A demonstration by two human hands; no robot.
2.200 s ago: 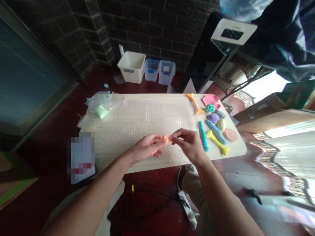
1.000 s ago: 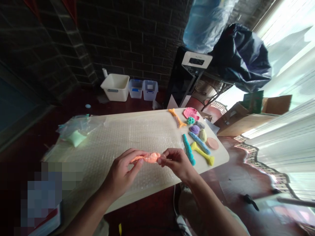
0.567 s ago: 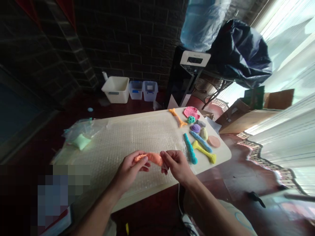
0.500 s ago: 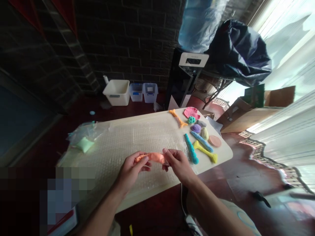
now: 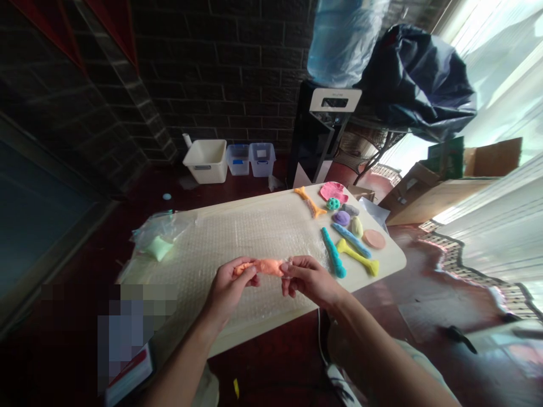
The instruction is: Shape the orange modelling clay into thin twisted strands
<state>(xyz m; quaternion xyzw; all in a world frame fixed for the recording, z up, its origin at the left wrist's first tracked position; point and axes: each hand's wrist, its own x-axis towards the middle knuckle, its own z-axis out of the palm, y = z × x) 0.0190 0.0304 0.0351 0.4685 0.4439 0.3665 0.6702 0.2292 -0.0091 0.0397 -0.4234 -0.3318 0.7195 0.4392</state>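
Between the fingers of a person's left hand (image 5: 229, 286) and right hand (image 5: 313, 278), a soft-looking orange lump (image 5: 270, 267) is held sideways above the bubble wrap (image 5: 237, 232) that covers much of the table (image 5: 392, 263). The left fingers pinch its narrower, knobbly end, thumb on the near side; the right thumb and forefinger press together on the opposite end, where a bit of clear film (image 5: 290, 260) appears to catch the light, as the other right fingers curl beneath. The step in hand looks to be two-handed work on that right end; whether film covers the whole lump cannot be told. Any next move would seem to call for a steady left hold and a light right pinch, since the plump middle could dent or stretch. Just beyond the right fingers lie a teal stick (image 5: 333, 252), a blue stick (image 5: 352, 239) and a yellow bone (image 5: 358, 258). Well to the left of the left fingers, a pale green packet (image 5: 159, 248) rests beside a crumpled plastic bag (image 5: 178, 224).
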